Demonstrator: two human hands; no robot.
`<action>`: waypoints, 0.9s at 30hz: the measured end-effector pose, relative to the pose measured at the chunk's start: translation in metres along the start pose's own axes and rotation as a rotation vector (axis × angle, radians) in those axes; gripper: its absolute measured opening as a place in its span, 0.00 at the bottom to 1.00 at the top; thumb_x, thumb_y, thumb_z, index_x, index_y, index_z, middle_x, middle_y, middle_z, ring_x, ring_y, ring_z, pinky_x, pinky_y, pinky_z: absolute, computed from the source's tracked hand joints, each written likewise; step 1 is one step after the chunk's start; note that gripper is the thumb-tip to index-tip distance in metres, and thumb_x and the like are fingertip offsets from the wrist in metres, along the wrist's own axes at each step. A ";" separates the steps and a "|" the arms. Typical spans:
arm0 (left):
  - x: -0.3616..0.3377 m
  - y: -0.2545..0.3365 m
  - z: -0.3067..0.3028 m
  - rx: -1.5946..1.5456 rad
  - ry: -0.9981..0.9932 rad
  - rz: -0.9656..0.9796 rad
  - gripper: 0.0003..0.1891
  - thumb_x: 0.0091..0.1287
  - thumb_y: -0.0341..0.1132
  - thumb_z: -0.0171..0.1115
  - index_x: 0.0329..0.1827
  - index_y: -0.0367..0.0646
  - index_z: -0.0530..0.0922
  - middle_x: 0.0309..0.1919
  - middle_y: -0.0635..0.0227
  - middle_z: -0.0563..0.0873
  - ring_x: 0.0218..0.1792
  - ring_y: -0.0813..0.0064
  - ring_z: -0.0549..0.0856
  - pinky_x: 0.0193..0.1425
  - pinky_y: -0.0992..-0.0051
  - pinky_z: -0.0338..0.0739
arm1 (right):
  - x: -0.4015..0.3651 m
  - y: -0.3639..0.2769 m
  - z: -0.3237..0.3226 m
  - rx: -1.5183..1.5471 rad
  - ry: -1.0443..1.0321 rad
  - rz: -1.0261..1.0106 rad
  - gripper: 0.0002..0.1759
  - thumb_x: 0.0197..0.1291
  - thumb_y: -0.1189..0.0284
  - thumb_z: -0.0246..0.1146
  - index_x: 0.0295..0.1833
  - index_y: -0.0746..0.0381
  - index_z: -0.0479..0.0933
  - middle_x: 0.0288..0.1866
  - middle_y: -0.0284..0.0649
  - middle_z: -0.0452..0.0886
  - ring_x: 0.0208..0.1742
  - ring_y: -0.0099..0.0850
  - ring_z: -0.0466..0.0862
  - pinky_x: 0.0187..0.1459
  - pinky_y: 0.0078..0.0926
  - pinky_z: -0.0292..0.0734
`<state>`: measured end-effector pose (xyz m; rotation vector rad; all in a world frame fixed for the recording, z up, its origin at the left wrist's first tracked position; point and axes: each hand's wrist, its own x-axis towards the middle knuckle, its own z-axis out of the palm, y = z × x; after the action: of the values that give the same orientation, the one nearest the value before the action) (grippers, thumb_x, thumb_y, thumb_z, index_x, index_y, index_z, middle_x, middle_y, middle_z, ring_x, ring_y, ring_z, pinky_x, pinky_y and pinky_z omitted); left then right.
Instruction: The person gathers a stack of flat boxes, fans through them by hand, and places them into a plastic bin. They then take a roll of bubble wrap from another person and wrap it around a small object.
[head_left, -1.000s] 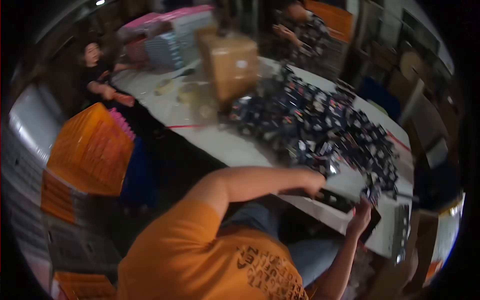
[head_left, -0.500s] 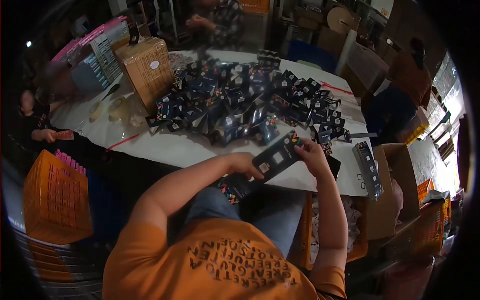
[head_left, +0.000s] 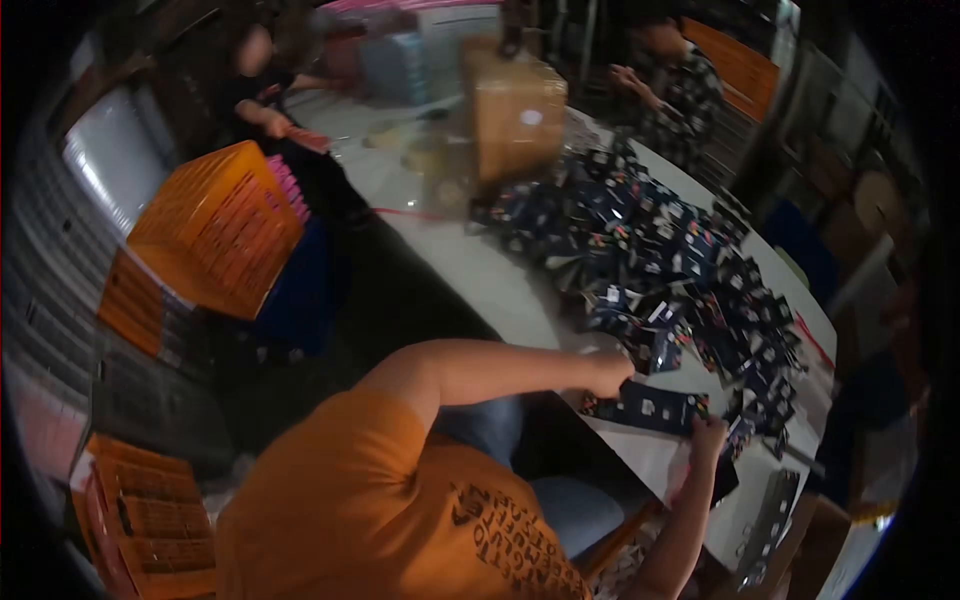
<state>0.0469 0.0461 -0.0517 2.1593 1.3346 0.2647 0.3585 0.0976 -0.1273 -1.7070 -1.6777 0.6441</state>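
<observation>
A long dark package [head_left: 655,408] with small coloured marks and pale labels is held between my two hands over the table's near edge. My left hand [head_left: 607,372] is closed on its left end, slightly blurred. At its right end, the fingers of my right hand [head_left: 709,436] pinch the corner. Just beyond lies a large heap of similar dark packages [head_left: 660,250], spread across the white table [head_left: 450,260].
A brown carton [head_left: 515,120] stands on the table behind the heap. An orange crate [head_left: 220,230] is at the left. Two people, one in dark clothes [head_left: 255,100] and one in a patterned shirt [head_left: 685,105], are across the table. Another flat package [head_left: 770,525] lies at the right.
The view has swung left, so the table and heap appear further right. Both hands still hold the package, now over the table edge and lying more level in the view.
</observation>
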 end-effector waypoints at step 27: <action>-0.415 -0.475 -0.398 -0.787 1.779 -1.064 0.25 0.60 0.48 0.66 0.53 0.39 0.75 0.46 0.60 0.82 0.42 0.64 0.83 0.49 0.65 0.78 | -0.049 -0.090 -0.012 -0.788 0.214 -0.001 0.15 0.46 0.77 0.67 0.41 0.64 0.74 0.45 0.46 0.75 0.50 0.47 0.74 0.47 0.44 0.71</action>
<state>-0.6893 -0.0093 0.0542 -0.0531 2.2502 1.9856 0.3037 0.0452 -0.0576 -2.1900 -1.8975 -0.2559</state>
